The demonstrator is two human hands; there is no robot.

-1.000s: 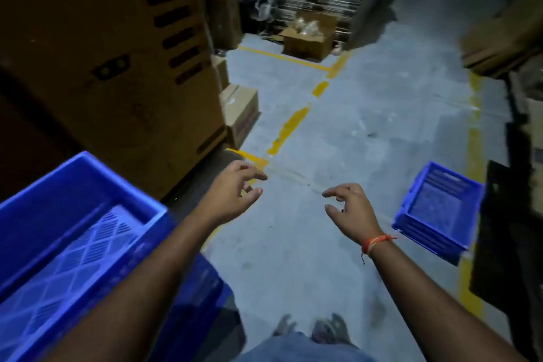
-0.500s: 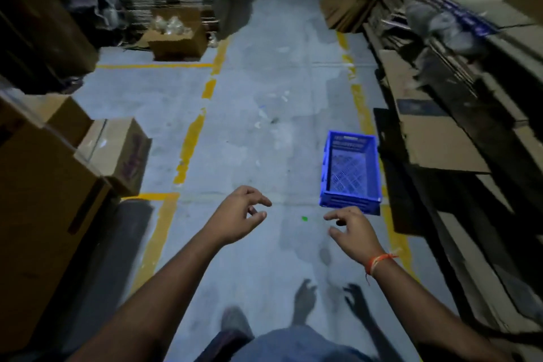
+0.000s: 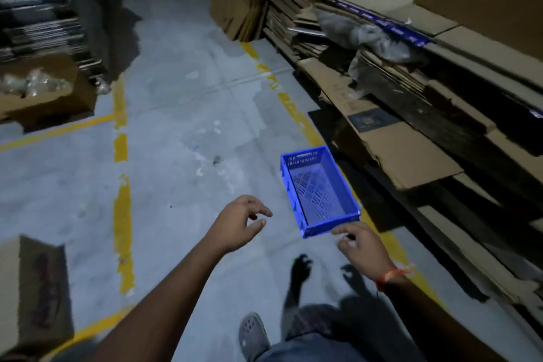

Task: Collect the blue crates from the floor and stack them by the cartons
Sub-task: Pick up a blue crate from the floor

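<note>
An empty blue crate (image 3: 318, 189) with a perforated bottom lies upright on the grey floor, beside the yellow line at the right of the aisle. My left hand (image 3: 239, 222) hovers just left of the crate's near end, fingers loosely curled, holding nothing. My right hand (image 3: 361, 245), with an orange thread on the wrist, hangs just in front of the crate's near rim, also with nothing in it. Neither hand touches the crate.
Flattened cardboard sheets (image 3: 411, 141) are stacked along the right side, close to the crate. A carton (image 3: 32, 294) stands at the lower left and an open box (image 3: 44, 97) of clear bags at the far left. Yellow floor lines (image 3: 122, 214) mark the aisle. My foot (image 3: 252, 335) is below.
The view has swung right, away from the stacked blue crates and big cartons. The lone crate on the floor is now nearer, and both hands have come up to its near end.
</note>
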